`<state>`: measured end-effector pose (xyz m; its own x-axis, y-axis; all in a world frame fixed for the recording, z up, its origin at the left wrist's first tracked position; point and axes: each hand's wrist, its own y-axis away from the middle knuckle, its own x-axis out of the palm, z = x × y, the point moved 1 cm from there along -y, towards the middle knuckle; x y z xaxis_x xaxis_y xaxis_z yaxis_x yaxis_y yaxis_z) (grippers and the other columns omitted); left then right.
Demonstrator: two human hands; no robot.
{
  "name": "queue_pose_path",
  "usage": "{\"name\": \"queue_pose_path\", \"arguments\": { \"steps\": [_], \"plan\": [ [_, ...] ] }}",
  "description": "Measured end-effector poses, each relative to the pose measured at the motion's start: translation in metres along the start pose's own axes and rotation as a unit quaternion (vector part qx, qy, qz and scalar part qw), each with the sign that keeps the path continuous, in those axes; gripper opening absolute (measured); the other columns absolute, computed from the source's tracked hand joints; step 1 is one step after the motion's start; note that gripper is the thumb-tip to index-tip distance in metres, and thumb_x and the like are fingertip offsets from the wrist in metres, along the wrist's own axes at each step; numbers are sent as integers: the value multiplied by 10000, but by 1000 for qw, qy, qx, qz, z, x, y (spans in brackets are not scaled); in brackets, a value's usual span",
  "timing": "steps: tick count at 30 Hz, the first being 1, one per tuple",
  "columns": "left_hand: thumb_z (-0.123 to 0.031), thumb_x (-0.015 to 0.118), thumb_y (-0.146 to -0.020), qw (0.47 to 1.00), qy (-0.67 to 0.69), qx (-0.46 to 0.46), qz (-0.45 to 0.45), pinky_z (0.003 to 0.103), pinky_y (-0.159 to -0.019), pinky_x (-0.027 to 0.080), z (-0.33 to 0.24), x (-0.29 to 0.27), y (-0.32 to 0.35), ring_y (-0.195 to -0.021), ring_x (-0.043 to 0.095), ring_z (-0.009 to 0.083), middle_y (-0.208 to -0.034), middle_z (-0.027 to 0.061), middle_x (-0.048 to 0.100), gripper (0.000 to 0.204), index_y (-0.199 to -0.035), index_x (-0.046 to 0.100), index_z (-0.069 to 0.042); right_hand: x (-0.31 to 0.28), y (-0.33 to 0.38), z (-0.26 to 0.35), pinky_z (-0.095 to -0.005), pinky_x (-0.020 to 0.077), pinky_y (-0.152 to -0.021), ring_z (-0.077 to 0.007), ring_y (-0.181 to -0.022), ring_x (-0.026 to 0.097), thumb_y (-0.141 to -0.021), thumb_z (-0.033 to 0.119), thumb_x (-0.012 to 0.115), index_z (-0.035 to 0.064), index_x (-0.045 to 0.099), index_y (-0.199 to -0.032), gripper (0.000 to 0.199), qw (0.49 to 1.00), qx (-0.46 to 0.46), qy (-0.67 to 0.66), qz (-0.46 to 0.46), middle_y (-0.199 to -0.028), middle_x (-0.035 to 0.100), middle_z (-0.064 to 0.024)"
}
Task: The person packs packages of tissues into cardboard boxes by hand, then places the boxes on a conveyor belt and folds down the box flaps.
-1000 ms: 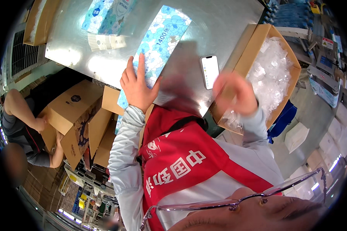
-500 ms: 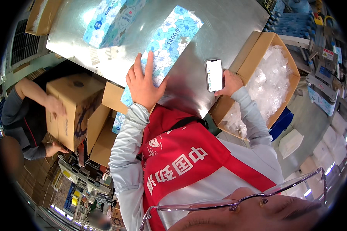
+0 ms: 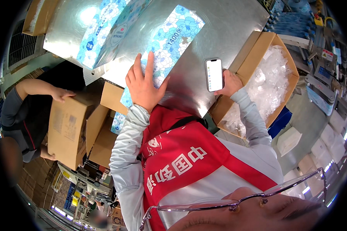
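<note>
My left hand (image 3: 145, 86) lies with fingers spread on a long blue-and-white flowered tissue pack (image 3: 172, 40), which rests slantwise on the metal table. Beside the table's right edge, my right hand (image 3: 231, 83) is closed at the side of a phone (image 3: 209, 85) with a bright white screen facing up. Its fingertips are partly hidden behind the phone. Farther left on the table stands another flowered tissue pack (image 3: 100, 32), with a perforated pale strip (image 3: 91, 76) at its near end.
An open carton (image 3: 254, 50) full of clear plastic film (image 3: 272, 79) sits against my right forearm. On the left a co-worker's hands (image 3: 61, 94) hold a cardboard box (image 3: 65, 131). An open carton (image 3: 100, 146) stands by my left elbow. Machinery (image 3: 293, 27) lines the far right.
The co-worker's cardboard box has turned and dropped lower, with a hand now on its top edge. The far-left tissue pack has shifted nearer and left. My own hands have hardly moved.
</note>
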<state>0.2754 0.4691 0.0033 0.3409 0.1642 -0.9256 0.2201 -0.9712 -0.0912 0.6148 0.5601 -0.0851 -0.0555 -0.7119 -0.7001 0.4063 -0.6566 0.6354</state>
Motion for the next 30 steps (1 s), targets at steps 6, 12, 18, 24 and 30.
{"name": "queue_pose_path", "arguments": {
  "steps": [6, 12, 18, 24, 30],
  "plan": [
    [-350, 804, -720, 1000, 3, 0, 1, 480, -1001, 349, 0, 0, 0, -1191, 467, 389, -1448, 209, 410, 927, -1518, 379, -146, 0, 0, 2, -439, 483, -949, -396, -1103, 579, -509, 393, 933, 3, 464, -1208, 929, 1000, 3, 12, -3, -1189, 587, -210],
    [-356, 795, -723, 1000, 7, 0, -1, 483, -1001, 349, 1, 0, 3, -1187, 472, 386, -1447, 208, 413, 920, -1518, 381, -152, 13, -2, -4, -455, 498, -894, -387, -1027, 610, -614, 375, 890, 15, 493, -1174, 775, 999, -14, 33, -37, -1101, 616, -195],
    [-415, 810, -703, 1000, 4, 12, -7, 495, -991, 349, 1, -2, 3, -1194, 459, 398, -1412, 212, 431, 951, -1510, 385, -148, 6, -5, -35, -408, 536, -771, -330, -804, 678, -940, 228, 600, 17, 631, -1000, 222, 991, 1, -71, -114, -820, 687, -144],
    [-562, 814, -665, 998, 64, 0, -20, 570, -1004, 332, 0, 4, 4, -1170, 440, 446, -1311, 273, 449, 1034, -1473, 392, -75, -27, 43, -93, -402, 516, -859, -317, -998, 638, -960, 136, 560, 28, 613, -1172, 244, 864, 73, -182, -464, -1107, 661, -166],
    [-512, 783, -733, 979, -87, 86, -161, 584, -1148, 227, 79, -66, -34, -1346, 352, 464, -1459, 257, 391, 977, -1504, 368, -78, 75, 92, -208, -481, 357, -1090, -365, -1268, 514, -858, 320, 718, 78, 426, -1476, 725, 933, 109, 189, -288, -1368, 554, -190]
  ]
}}
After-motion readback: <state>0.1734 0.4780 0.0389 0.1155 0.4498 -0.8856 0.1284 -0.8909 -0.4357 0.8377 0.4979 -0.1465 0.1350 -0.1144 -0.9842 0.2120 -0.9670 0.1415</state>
